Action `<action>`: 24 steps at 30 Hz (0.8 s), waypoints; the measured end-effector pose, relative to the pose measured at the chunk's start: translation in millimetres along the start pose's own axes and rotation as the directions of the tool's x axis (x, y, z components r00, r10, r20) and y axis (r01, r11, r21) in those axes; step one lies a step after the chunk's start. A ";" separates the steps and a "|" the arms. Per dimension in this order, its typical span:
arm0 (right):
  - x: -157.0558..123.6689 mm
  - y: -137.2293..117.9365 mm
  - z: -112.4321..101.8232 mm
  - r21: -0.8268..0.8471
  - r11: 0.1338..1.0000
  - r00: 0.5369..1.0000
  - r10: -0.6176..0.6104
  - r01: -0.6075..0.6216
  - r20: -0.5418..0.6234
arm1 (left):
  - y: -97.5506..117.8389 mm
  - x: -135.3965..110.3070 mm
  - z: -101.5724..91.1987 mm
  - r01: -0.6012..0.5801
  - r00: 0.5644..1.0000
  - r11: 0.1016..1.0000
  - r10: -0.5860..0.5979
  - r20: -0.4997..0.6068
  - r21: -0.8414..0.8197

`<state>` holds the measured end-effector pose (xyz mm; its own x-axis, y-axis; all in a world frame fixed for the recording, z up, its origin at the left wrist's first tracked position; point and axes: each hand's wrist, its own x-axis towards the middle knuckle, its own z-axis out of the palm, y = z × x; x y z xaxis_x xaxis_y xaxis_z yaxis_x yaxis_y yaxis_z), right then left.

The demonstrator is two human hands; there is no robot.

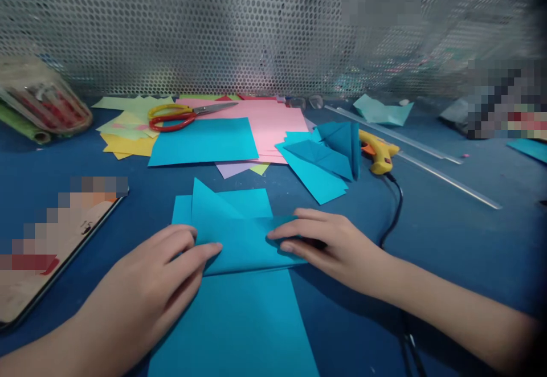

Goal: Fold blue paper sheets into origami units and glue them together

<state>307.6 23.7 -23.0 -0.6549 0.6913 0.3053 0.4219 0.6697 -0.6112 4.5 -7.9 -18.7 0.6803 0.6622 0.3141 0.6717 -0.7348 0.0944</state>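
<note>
While both hands bear on folded blue paper (245, 246) at the centre of the clock face, smooth blue sheets (235, 331) lie beneath it, running towards 6 o'clock, probably as a working pad. At 8 o'clock the left hand (158, 269), half curled, grips the fold's left edge. At 3 o'clock the right hand (327, 240), loosely bent, has hold of the right end; whether any finger reaches underneath is hidden. The grip at both ends seems meant to keep the fold from shifting. A pointed triangular flap stands out at 11 o'clock.

At 9 o'clock lies a flat, dark-edged phone (64, 257), its screen partly blurred. Between 1 and 2 sit crisply pleated blue pieces (325, 155). At 2 rests a yellow plastic glue gun (382, 152), apparently put aside so its black cord (397, 206) avoids the paper.

Farther, at 11, steel scissors (192, 116) with red and yellow handles rest across a rectangular blue sheet (209, 143), beside matte pink sheets (277, 123) near 12. At 10 stands a cloudy, see-through jar (47, 101). Farthest, at 12, rises a perforated metal screen (248, 29), dotted with round holes.
</note>
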 end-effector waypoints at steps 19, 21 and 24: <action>-6.7 0.7 15.4 -0.327 0.919 0.960 -0.264 0.221 -0.092 | -8.5 9.2 -12.2 0.457 0.888 0.832 -0.407 0.213 -0.315; -7.4 -1.7 15.8 -0.386 0.896 0.952 -0.283 0.220 -0.116 | -9.8 6.9 -13.4 0.458 0.884 0.829 -0.387 0.262 -0.321; -6.6 -6.6 13.3 -0.465 0.857 0.941 -0.314 0.222 -0.130 | -11.9 5.1 -14.5 0.450 0.880 0.839 -0.359 0.310 -0.306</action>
<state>300.8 11.1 -30.7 -0.6672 0.4751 0.5736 0.5077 0.8536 -0.1166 -4.3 2.1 -4.5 0.4488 0.8922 -0.0505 0.7797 -0.3634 0.5100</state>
